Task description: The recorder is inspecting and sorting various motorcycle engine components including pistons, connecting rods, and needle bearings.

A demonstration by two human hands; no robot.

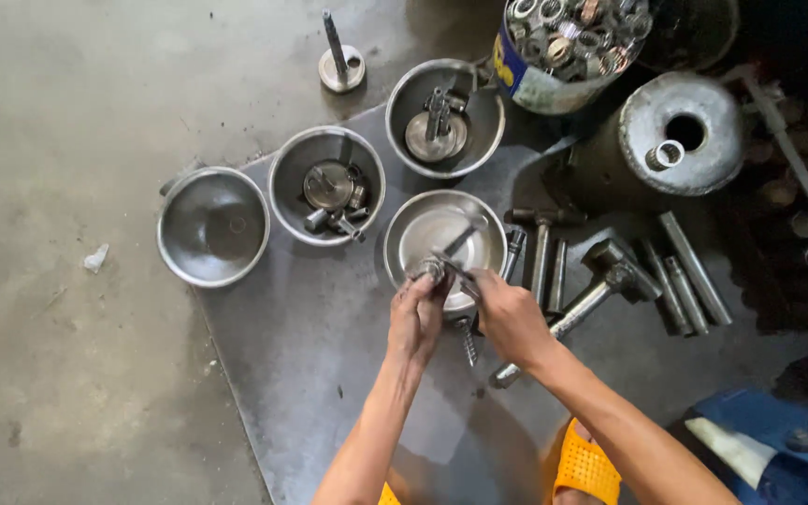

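Observation:
My left hand point(416, 316) grips a small round metal part point(433, 271) over the near rim of a steel bowl point(413, 224). My right hand point(509, 313) holds a thin metal tool point(455, 269) whose tip meets that part. A threaded bolt point(468, 342) lies on the dark metal sheet point(310, 337) just below my hands. A slim rod rests inside the bowl.
Three more steel bowls stand nearby: an empty one point(213, 225), one point(327, 185) and another point(444, 117) with metal parts. A can of rings point(568, 47), a heavy round block point(683, 131), hammers point(600, 285) and rods point(694, 271) lie to the right. My yellow sandal point(586, 465) is below.

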